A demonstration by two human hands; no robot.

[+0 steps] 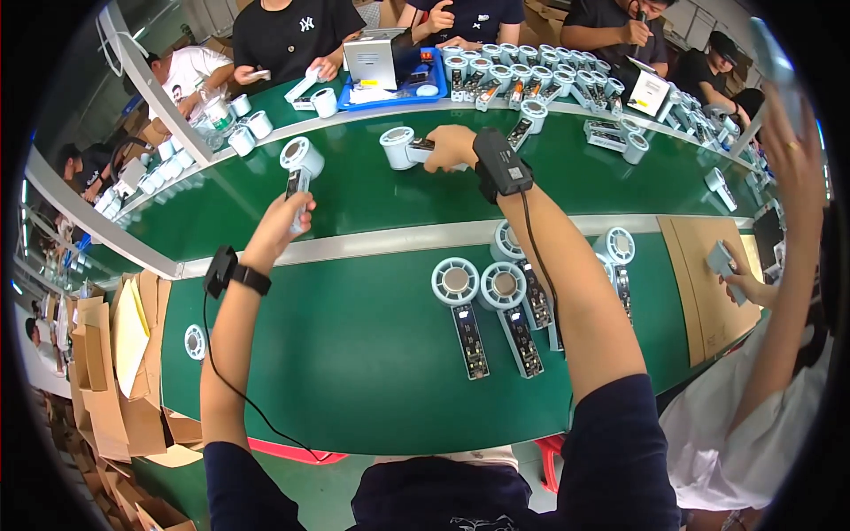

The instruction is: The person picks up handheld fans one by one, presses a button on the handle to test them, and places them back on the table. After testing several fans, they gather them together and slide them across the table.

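My left hand (285,219) is closed around the handle of a pale blue handheld fan (301,157), whose round head points away from me over the far green belt. Farther right, my right hand (452,148) grips a second handheld fan (398,148) by its handle, its head to the left of my fingers. A circuit board shows on each handle, partly covered by my hand. Several more fans (456,281) lie on the near green table by my right forearm, heads away from me, boards exposed; the forearm hides some of them.
A loose fan grille (195,342) lies at the table's left. Cardboard (699,283) covers its right end, beside a co-worker's hand (753,288) holding a fan. Across the belt (354,195), co-workers sit behind a blue tray (434,88) and rows of fans (531,66). Cartons (115,380) stand left.
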